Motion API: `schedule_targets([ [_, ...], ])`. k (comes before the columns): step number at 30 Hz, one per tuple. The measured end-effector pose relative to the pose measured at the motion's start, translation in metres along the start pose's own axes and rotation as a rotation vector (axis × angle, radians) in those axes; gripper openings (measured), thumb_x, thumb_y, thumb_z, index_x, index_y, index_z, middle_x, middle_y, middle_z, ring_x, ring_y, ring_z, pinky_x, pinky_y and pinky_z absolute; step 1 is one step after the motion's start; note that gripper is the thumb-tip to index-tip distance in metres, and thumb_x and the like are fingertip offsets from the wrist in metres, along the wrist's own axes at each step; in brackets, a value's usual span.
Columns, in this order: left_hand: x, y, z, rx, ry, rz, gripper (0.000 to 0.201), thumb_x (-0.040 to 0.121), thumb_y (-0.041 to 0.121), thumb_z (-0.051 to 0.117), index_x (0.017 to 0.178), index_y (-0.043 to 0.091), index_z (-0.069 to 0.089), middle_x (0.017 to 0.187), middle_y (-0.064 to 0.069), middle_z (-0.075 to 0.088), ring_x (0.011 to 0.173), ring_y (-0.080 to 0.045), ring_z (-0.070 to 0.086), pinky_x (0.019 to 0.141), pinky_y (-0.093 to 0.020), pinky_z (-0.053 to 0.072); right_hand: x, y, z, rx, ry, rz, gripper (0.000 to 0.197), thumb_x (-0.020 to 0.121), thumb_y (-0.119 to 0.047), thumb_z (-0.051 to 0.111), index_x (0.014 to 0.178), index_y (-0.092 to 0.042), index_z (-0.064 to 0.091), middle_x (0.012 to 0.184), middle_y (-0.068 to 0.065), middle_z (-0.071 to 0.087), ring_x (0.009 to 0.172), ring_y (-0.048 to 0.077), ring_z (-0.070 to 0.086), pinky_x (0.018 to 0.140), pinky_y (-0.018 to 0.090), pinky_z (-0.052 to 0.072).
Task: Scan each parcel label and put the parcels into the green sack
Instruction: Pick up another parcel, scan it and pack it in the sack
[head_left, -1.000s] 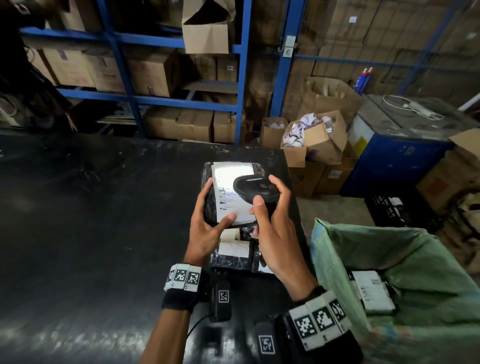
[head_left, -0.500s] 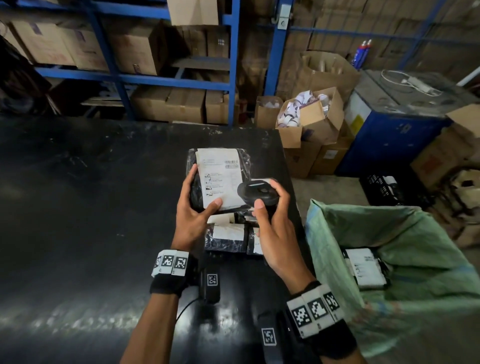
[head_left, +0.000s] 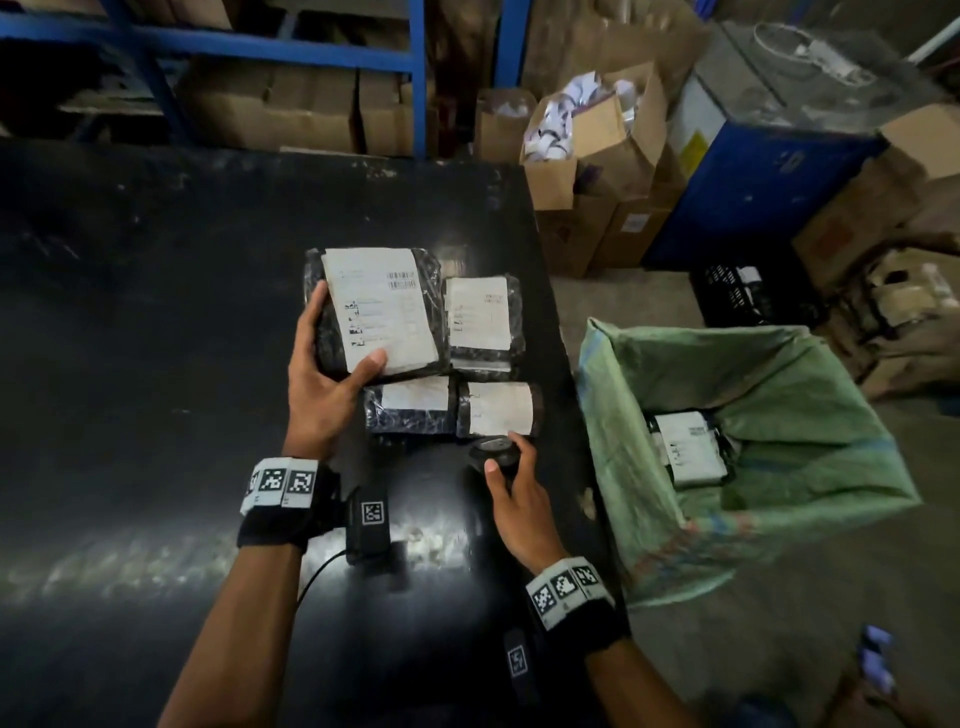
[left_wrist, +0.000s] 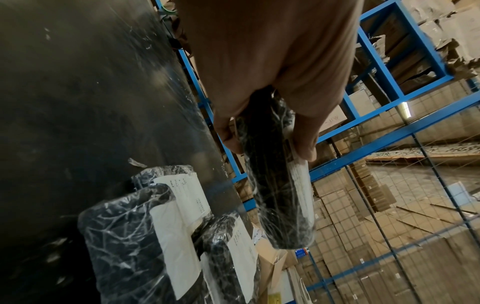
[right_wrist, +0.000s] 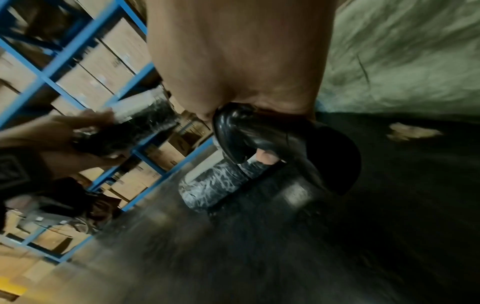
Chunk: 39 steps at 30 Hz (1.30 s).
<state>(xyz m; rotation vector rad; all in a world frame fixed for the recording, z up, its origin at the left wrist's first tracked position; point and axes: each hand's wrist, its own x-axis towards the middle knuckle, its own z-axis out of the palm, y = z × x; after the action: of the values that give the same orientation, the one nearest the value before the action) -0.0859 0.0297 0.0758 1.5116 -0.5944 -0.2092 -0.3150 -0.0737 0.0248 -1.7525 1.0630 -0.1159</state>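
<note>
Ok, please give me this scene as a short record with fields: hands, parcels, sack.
left hand: grips the black plastic-wrapped parcel with white label, lifted off the table
right hand: holds the black handheld scanner low at the black table
parcels on table: three
green woven sack: open, beside the table, at least one labelled parcel inside

The bench (head_left: 156, 364) lies bare on the left; three parcels (head_left: 483, 317) crowd its right edge. The sack (head_left: 779, 519) gapes open beside it, one parcel (head_left: 691, 452) inside.
</note>
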Motion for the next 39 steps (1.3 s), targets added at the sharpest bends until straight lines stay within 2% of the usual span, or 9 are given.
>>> schedule_targets([
  [3,-0.006,0.001,0.004,-0.01,0.0,-0.023,0.088,0.084,-0.004,0.079,0.158,0.008,0.033,0.161,0.003,0.04,0.147,-0.005,0.04,0.121,-0.028,0.037,0.005,0.018,0.01,-0.007,-0.051,0.057,0.053,0.099,-0.048,0.042,0.147,-0.043,0.019,0.133,0.003,0.06,0.116,0.026,0.061,0.1,0.035,0.044],
  [9,-0.016,0.001,0.01,-0.051,-0.017,-0.074,0.09,0.083,-0.002,0.08,0.159,0.014,0.033,0.155,0.021,0.044,0.149,-0.013,0.04,0.119,-0.055,0.04,0.008,0.045,0.026,-0.034,-0.08,0.123,0.052,0.099,-0.046,0.043,0.146,-0.041,0.021,0.137,0.006,0.058,0.118,0.03,0.06,0.099,0.036,0.045],
  [14,-0.025,0.006,0.017,-0.067,-0.002,-0.093,0.09,0.083,-0.005,0.079,0.159,0.011,0.033,0.158,0.01,0.043,0.148,-0.012,0.042,0.122,-0.044,0.038,0.001,0.059,0.034,-0.045,-0.106,0.143,0.053,0.1,-0.045,0.041,0.148,-0.04,0.018,0.138,0.008,0.057,0.114,0.032,0.062,0.094,0.036,0.047],
  [19,-0.035,0.014,0.022,-0.105,-0.016,-0.11,0.091,0.083,-0.005,0.079,0.159,0.016,0.033,0.158,0.007,0.044,0.147,-0.016,0.043,0.117,-0.051,0.044,0.001,0.06,0.029,-0.047,-0.12,0.114,0.06,0.101,-0.044,0.041,0.154,-0.036,0.012,0.146,0.006,0.05,0.12,0.031,0.059,0.09,0.028,0.04],
  [26,-0.052,0.036,0.043,-0.133,-0.036,-0.129,0.092,0.083,0.0,0.081,0.159,0.023,0.034,0.16,0.004,0.043,0.146,-0.017,0.045,0.114,-0.056,0.046,0.011,0.054,-0.005,-0.116,-0.102,0.074,0.066,0.094,-0.061,0.034,0.152,-0.043,0.01,0.147,0.018,0.045,0.133,0.035,0.046,0.111,0.047,0.036],
  [29,-0.056,0.044,0.059,-0.142,-0.045,-0.132,0.093,0.08,0.01,0.084,0.158,0.029,0.036,0.159,0.008,0.044,0.147,-0.016,0.044,0.115,-0.058,0.043,0.016,0.025,-0.046,0.009,-0.011,-0.071,0.055,0.098,-0.055,0.034,0.15,-0.046,0.018,0.126,0.009,0.056,0.116,0.025,0.056,0.105,0.041,0.04],
  [31,-0.059,0.053,0.074,-0.158,-0.047,-0.136,0.093,0.081,0.009,0.085,0.157,0.029,0.037,0.158,0.006,0.045,0.147,-0.016,0.044,0.116,-0.055,0.043,0.018,-0.001,-0.075,0.094,0.061,-0.194,0.049,0.1,-0.054,0.034,0.147,-0.048,0.023,0.11,-0.008,0.058,0.104,0.015,0.059,0.101,0.037,0.043],
  [35,-0.063,0.07,0.111,-0.201,-0.053,-0.148,0.09,0.081,-0.001,0.08,0.157,0.025,0.039,0.154,0.014,0.05,0.142,-0.003,0.047,0.117,-0.038,0.044,0.023,-0.048,-0.129,0.147,0.112,-0.383,0.053,0.099,-0.055,0.035,0.15,-0.048,0.021,0.114,-0.045,0.05,0.113,0.002,0.058,0.105,0.041,0.045],
  [39,-0.065,0.079,0.148,-0.22,-0.108,-0.143,0.091,0.081,0.0,0.082,0.157,0.026,0.038,0.158,0.008,0.047,0.146,-0.009,0.044,0.121,-0.045,0.039,0.027,-0.07,-0.167,0.116,0.052,-0.495,0.055,0.103,-0.041,0.039,0.154,-0.04,0.019,0.148,-0.01,0.046,0.127,-0.011,0.045,0.111,0.027,0.034],
])
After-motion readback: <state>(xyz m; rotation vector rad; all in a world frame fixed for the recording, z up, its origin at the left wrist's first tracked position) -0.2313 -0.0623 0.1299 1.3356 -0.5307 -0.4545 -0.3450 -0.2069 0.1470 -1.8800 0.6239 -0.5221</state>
